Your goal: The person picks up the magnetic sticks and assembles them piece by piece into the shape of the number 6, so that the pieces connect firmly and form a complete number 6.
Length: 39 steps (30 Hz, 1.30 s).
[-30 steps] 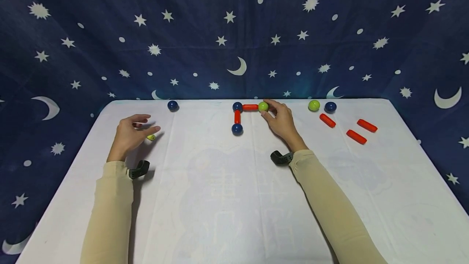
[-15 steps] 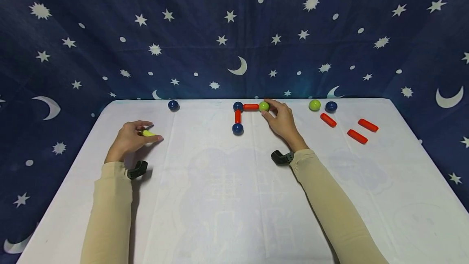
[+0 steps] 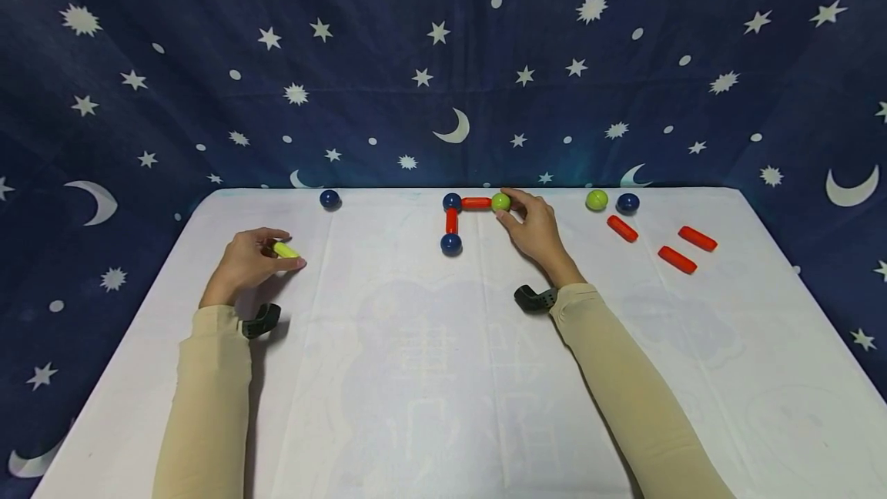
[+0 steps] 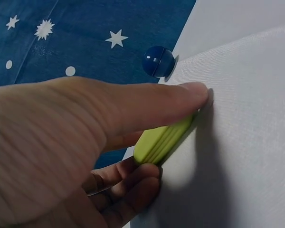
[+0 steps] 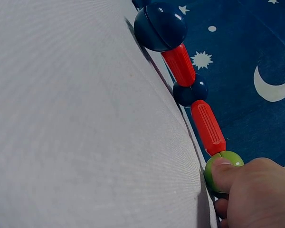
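In the head view my left hand pinches a yellow-green rod between thumb and fingers at the left of the table. The left wrist view shows the grooved side of this rod under my thumb. At the back middle, my right hand holds a green ball. That ball ends an L-shaped chain: a red rod leads to a blue ball at the corner, then another red rod runs to a nearer blue ball. Thumb and green ball overlap in the right wrist view.
A loose blue ball lies at the back left. To the right are a green ball, a blue ball and red rods. A dark star-patterned curtain rises behind the white table.
My left fingers have closed around the yellow-green rod, which lay partly hidden beneath the hand a second ago. The right hand stays at the green ball, and the chain has not moved.
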Motion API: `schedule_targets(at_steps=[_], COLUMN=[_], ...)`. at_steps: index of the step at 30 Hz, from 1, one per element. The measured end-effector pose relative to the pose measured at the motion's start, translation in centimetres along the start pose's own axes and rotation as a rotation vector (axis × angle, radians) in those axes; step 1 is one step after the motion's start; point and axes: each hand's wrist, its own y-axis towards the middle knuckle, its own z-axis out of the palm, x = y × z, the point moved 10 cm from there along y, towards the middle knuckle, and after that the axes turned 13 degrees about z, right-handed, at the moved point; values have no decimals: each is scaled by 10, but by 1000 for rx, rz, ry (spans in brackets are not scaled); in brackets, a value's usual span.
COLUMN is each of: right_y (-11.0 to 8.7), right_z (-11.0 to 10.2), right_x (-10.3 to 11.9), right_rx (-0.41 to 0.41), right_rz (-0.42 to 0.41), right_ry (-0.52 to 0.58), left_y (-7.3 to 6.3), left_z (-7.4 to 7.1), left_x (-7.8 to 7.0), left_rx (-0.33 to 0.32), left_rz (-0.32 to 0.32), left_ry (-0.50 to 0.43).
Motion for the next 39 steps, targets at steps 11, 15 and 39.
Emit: schedule_targets(at_steps=[11, 15, 39], right_y=[0, 0, 1], right_z=[-1, 0, 1], right_x=[2, 1, -2], right_rx=[-2, -5, -2], right_rz=[-20, -23, -16], right_ry=[19, 11, 7], left_y=[-1, -2, 15], left_z=[0, 0, 26], left_x=[5, 3, -50], left_rx=[-18, -24, 11], left_rz=[-68, -64, 110], left_ry=[-16, -31, -60])
